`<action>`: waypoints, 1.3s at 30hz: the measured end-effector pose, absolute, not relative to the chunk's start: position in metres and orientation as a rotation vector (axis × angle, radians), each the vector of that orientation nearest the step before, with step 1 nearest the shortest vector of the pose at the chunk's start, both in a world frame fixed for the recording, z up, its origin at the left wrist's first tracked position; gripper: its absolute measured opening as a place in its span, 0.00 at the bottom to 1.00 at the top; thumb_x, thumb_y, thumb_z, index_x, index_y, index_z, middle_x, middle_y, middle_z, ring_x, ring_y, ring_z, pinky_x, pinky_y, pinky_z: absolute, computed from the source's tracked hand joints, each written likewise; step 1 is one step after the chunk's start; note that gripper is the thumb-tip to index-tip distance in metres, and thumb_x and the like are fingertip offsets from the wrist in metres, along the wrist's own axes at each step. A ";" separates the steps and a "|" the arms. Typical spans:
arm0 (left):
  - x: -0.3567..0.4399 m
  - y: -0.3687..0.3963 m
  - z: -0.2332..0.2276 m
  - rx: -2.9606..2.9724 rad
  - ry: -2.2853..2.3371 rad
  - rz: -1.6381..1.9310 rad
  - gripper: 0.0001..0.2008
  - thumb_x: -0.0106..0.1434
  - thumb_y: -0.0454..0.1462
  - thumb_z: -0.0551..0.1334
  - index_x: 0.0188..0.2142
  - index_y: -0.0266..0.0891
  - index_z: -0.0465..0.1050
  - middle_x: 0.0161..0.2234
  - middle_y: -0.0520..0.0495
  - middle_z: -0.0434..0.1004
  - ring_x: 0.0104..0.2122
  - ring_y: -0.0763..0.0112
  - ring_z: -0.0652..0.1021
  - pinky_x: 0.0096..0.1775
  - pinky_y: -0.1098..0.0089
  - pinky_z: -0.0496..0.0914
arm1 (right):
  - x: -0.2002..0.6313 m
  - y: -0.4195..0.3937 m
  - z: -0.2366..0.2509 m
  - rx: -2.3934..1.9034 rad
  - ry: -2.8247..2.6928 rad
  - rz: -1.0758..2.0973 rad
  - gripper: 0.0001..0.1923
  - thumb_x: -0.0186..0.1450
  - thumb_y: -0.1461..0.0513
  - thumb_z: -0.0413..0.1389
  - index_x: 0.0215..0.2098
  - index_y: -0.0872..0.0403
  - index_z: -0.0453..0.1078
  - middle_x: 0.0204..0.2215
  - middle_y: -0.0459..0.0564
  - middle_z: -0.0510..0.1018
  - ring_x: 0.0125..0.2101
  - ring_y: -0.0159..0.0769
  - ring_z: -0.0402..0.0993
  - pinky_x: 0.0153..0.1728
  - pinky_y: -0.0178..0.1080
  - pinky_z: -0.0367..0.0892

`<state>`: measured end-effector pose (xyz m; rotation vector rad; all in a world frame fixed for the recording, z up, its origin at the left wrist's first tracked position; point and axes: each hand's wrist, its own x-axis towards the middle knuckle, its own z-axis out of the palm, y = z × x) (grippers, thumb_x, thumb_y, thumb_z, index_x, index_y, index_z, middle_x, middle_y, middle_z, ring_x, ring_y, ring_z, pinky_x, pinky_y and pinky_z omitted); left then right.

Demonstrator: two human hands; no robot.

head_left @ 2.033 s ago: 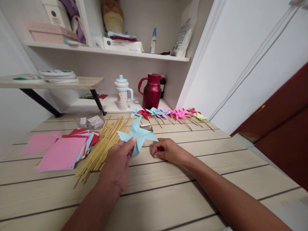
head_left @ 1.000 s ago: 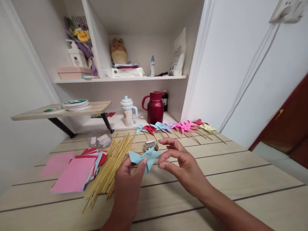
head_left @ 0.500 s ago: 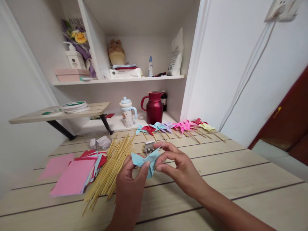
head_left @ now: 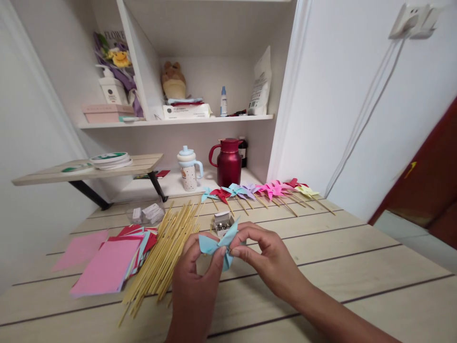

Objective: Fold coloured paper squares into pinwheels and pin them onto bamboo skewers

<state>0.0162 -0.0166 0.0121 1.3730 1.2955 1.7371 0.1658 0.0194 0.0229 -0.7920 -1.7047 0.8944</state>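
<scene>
A light blue paper pinwheel [head_left: 228, 238] with folded blades is held up above the table. My left hand [head_left: 198, 267] is closed on its left side, thumb pressed near the centre. My right hand [head_left: 266, 252] is closed too, thumb and index fingertips pinched against the middle of the pinwheel; whatever tiny thing is between them is too small to make out. Just behind the paper stands a small open box [head_left: 223, 223] of shiny metal pieces. Left of my hands lies a loose bundle of thin wooden sticks [head_left: 164, 252].
Paper sheets [head_left: 107, 264] lie at the left, beside a clear container [head_left: 146, 213] of small boxes. Several pinwheels on sticks [head_left: 273, 189] line the table's back edge. Behind them stand a red jug [head_left: 229, 164] and a tumbler [head_left: 188, 171]. A raised wooden shelf [head_left: 143, 162] overhangs the left.
The view has tipped up slightly, so things sit a little lower. The pinwheel has turned slightly in my hands, and more of the small box shows behind it. Both hands keep their hold.
</scene>
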 end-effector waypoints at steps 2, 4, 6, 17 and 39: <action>0.017 -0.016 0.012 1.387 1.303 1.756 0.03 0.54 0.38 0.68 0.29 0.42 0.77 0.32 0.49 0.75 0.38 0.63 0.75 0.42 0.68 0.67 | 0.166 0.019 0.024 -0.794 -1.711 0.890 0.06 0.61 0.62 0.62 0.26 0.50 0.74 0.31 0.46 0.77 0.38 0.38 0.73 0.44 0.40 0.65; 0.017 -0.016 0.012 1.381 1.308 1.770 0.03 0.54 0.38 0.68 0.29 0.43 0.77 0.33 0.49 0.76 0.38 0.63 0.75 0.42 0.68 0.67 | 0.166 0.019 0.024 -0.795 -1.712 0.886 0.06 0.61 0.62 0.62 0.26 0.50 0.74 0.31 0.45 0.77 0.37 0.38 0.73 0.43 0.39 0.65; 0.017 -0.016 0.013 1.379 1.313 1.764 0.03 0.54 0.38 0.68 0.30 0.43 0.77 0.33 0.50 0.76 0.38 0.64 0.75 0.43 0.68 0.67 | 0.166 0.019 0.024 -0.796 -1.715 0.881 0.05 0.61 0.63 0.62 0.26 0.50 0.74 0.31 0.45 0.77 0.37 0.37 0.73 0.43 0.38 0.64; 0.015 -0.016 0.012 1.415 1.319 1.748 0.04 0.54 0.39 0.68 0.29 0.43 0.77 0.33 0.50 0.76 0.38 0.63 0.75 0.42 0.68 0.67 | 0.166 0.019 0.022 -0.803 -1.717 0.865 0.05 0.61 0.62 0.62 0.27 0.50 0.73 0.29 0.45 0.78 0.34 0.37 0.73 0.40 0.38 0.66; 0.012 -0.014 0.003 1.557 1.270 1.879 0.02 0.57 0.37 0.67 0.28 0.44 0.78 0.34 0.50 0.76 0.38 0.65 0.76 0.41 0.68 0.70 | 0.154 0.013 0.000 -0.764 -1.414 0.824 0.14 0.57 0.65 0.64 0.30 0.49 0.61 0.28 0.41 0.67 0.30 0.32 0.66 0.32 0.34 0.64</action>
